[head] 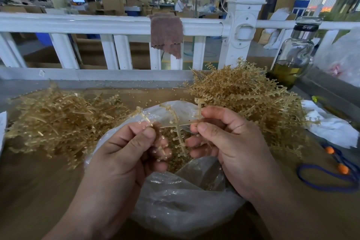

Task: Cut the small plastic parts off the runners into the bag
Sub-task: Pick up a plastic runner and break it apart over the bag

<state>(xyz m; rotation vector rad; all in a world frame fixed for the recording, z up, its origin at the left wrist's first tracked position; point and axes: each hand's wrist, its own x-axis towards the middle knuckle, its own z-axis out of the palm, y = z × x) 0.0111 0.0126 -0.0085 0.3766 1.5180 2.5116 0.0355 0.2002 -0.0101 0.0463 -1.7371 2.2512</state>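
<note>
Centre of the frame: the left hand's fingers [148, 132] curl round one end of a thin amber runner [178, 132], with the thumb pressed on top. The right hand's fingers [202, 127] pinch the other end between thumb and forefinger. The left hand [120, 152] and the right hand [233, 142] are both closed on it. It spans the gap between them like a small fishbone, with small plastic parts beaded along its ribs. No cutter shows in either hand.

Directly below lies the open clear bag [175, 200], with a heap of loose parts [175, 163] visible in its mouth.

To do this step well, the runner probably needs to stay low over the bag's mouth, held close to the rib being worked, so freed parts drop in rather than spring away. Stray beads [152, 84] on the brown table [48, 191] suggest some do escape.

At the left of the frame sits a tangled pile of thinner, barer-looking runners [58, 121]. At the right is a fuller pile [243, 93], its ribs visibly beaded. Further out are a glass bottle [292, 54] at the upper right, a blue cord [321, 185] at the lower right, and a white railing [78, 23] across the top with a brown cloth [166, 33] draped over it.
</note>
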